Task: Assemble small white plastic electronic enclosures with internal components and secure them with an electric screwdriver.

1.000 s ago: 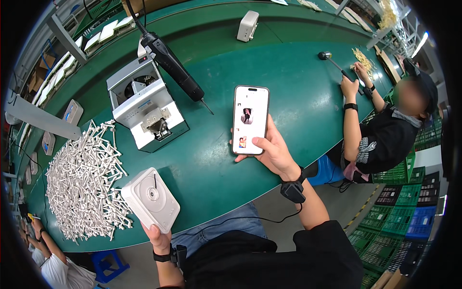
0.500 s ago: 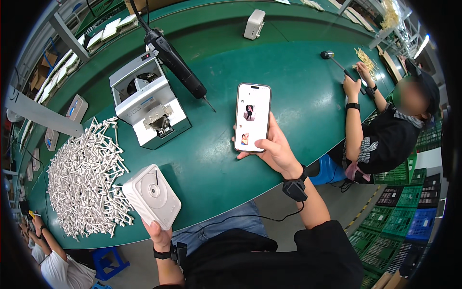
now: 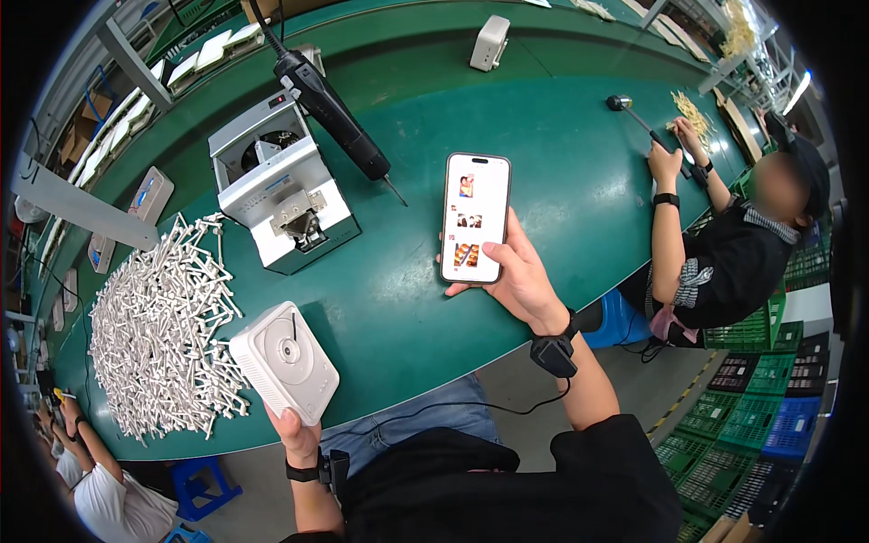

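My right hand is wrapped round a smartphone, its thumb resting on the lit screen, which shows several small pictures. My left hand grips the lower corner of a white box-shaped device with a round disc recess and a small dark stick on its face. The fingers beneath that device are hidden. To its left lies a large heap of white rod-like pieces. Beyond it stands a grey and white screw feeder machine, and a black electric screwdriver hangs over it, its bit pointing down.
Everything stands on a green worktable. Another white device is at the far side. A co-worker sits at the right, hands on a dark-handled tool; another person is at the lower left. Plastic crates stack at the right.
The pictures on the phone screen have scrolled upward, and my right thumb has shifted up slightly. The white device stays in my left hand, nearly still.
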